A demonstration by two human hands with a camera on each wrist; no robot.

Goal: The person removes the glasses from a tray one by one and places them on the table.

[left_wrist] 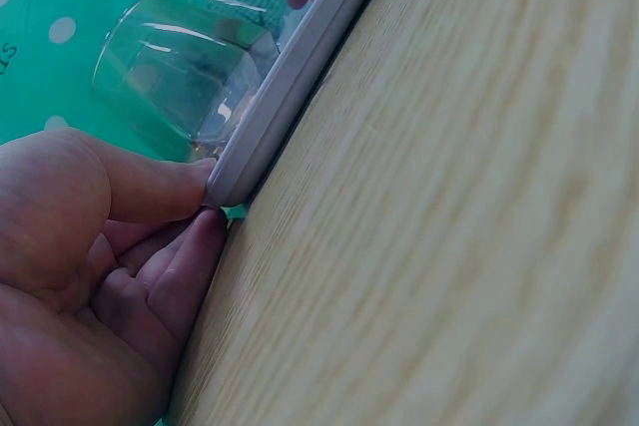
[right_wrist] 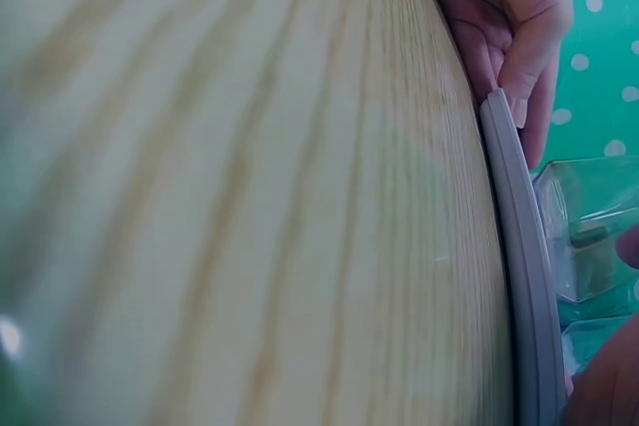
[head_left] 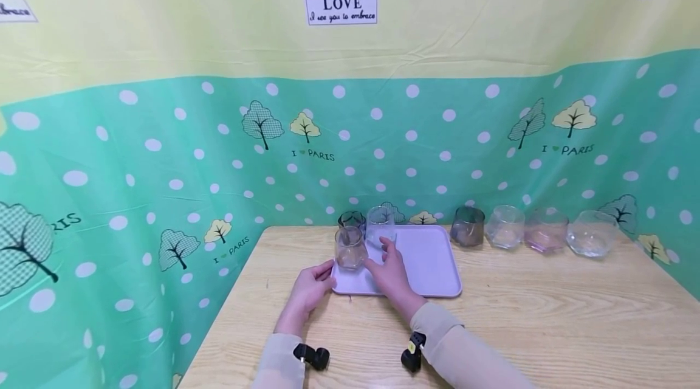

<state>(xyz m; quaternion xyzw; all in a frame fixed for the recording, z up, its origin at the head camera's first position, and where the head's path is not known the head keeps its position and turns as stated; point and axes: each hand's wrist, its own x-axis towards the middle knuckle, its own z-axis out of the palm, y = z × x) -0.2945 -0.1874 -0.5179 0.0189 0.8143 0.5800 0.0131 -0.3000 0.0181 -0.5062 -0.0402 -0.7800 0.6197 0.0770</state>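
Note:
A pale lilac tray point(head_left: 432, 261) lies on the table. My left hand point(head_left: 313, 287) pinches its front left corner, the thumb on the rim and curled fingers underneath, as the left wrist view point(left_wrist: 110, 236) of the hand shows. On the tray's left half stand three glasses: a clear tumbler point(head_left: 350, 250) in front, a dark tinted glass point(head_left: 350, 219) behind it, and a taller clear glass point(head_left: 380, 219) beside that. My right hand point(head_left: 392, 273) hovers over the tray, its loosely bent fingers spread just right of the front tumbler. Whether its thumb touches that tumbler is hard to tell.
Right of the tray, in a row along the table's back, stand a dark glass point(head_left: 468, 228), a clear glass point(head_left: 505, 228), a pinkish glass point(head_left: 545, 232) and a wide clear glass point(head_left: 592, 235). A green and yellow printed curtain point(head_left: 383, 152) hangs behind the wooden table point(head_left: 525, 322).

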